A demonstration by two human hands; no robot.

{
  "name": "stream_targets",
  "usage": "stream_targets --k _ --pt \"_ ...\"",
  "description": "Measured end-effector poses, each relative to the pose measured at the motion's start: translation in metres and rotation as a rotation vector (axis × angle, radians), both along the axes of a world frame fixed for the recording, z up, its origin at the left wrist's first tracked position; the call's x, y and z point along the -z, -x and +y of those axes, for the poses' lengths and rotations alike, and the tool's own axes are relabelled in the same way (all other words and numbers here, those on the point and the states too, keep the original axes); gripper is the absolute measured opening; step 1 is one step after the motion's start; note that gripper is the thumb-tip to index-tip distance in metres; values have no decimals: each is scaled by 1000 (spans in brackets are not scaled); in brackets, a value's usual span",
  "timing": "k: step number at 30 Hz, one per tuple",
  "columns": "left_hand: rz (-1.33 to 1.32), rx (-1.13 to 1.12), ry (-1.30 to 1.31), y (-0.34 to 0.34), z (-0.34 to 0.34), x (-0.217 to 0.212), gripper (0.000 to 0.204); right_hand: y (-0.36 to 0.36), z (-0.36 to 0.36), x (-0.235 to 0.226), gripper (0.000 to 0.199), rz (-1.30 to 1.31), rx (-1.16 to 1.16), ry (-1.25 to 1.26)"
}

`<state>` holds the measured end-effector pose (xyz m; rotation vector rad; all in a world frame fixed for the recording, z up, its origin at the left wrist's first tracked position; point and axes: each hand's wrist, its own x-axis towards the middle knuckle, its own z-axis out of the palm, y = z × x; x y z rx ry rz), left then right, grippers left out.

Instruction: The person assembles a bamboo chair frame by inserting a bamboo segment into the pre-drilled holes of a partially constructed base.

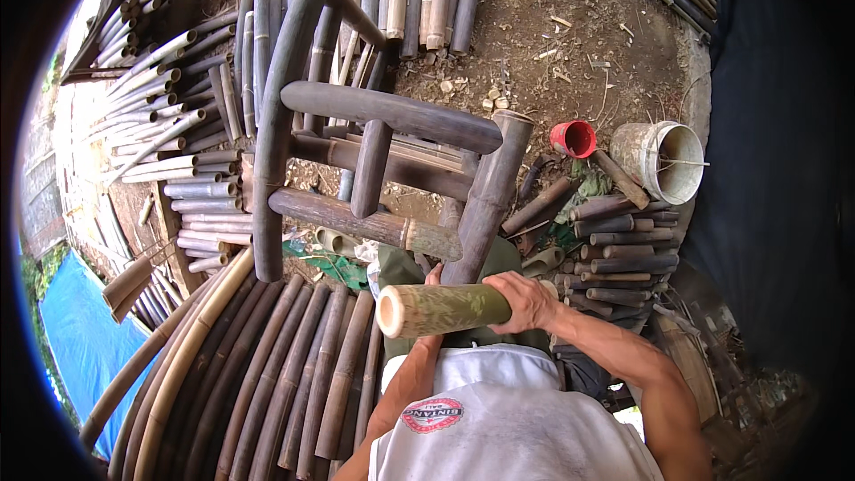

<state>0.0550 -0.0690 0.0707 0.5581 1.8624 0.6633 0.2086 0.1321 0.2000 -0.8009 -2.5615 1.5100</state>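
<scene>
My right hand [523, 301] is closed round one end of a short, thick piece of green bamboo [445, 308], held crosswise over my lap. Its pale cut end faces left and shows a small round hollow. Behind this piece, my left hand [433, 275] is mostly hidden; a bit of it shows above, beside the lower end of a post of a dark bamboo frame [392, 106]. What its fingers do is hidden. The frame stands tilted before me, with thick curved posts, crossbars and a short upright between two bars.
Long dark bamboo poles [294, 374] lie side by side at my left. Stacked bamboo lengths [209, 205] fill the far left, more cut pieces [628, 254] the right. A red bucket [559, 140] and a whitish bucket [631, 156] stand right. A blue tarp [85, 338] lies left.
</scene>
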Motion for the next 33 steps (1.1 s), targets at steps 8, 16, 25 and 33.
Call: stream_targets --k 8,16,25,33 --pt "378 104 -232 1 0 -2 82 6 7 -4 77 -43 -88 65" --pt "104 325 118 22 36 -36 74 -1 -13 22 76 -317 69 229" --pt "-802 -346 -242 47 29 -97 71 47 -43 -38 94 -261 158 270" --pt "-540 -645 -382 194 61 -118 62 126 105 7 28 -4 -89 -690"
